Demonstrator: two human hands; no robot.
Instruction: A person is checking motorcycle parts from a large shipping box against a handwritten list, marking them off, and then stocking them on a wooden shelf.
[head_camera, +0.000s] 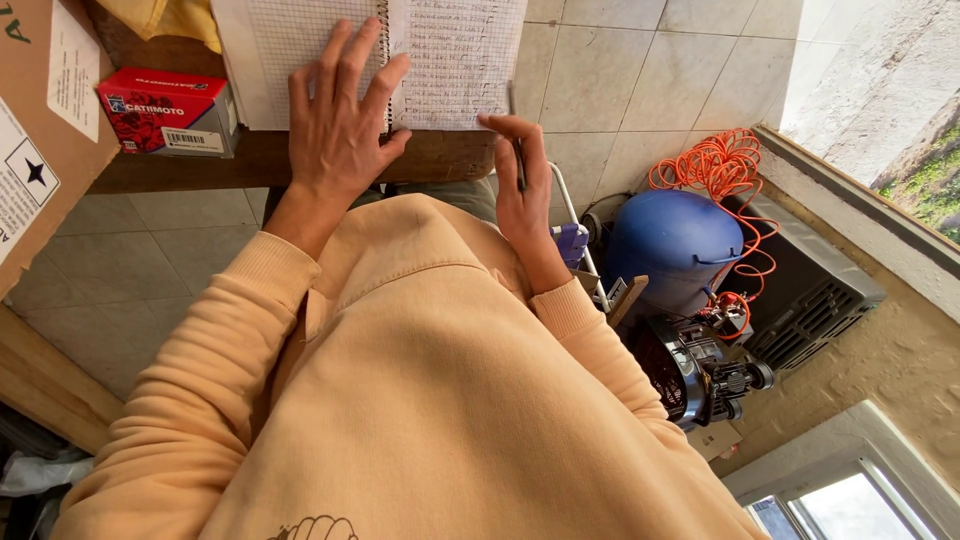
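Wooden bench (300, 160) — spiral notebook (450, 60), red box (165, 110) on top.

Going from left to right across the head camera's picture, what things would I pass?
Cardboard box → red box → left hand flat on the squared spiral notebook → right hand holding a pen → blue tank → orange coiled hose

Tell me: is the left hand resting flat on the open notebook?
Yes, the left hand lies palm down, fingers spread, on the spiral notebook.

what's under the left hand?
The left hand lies flat on an open spiral notebook with squared pages, across its binding. The notebook rests on a wooden board. The page beneath the palm is covered.
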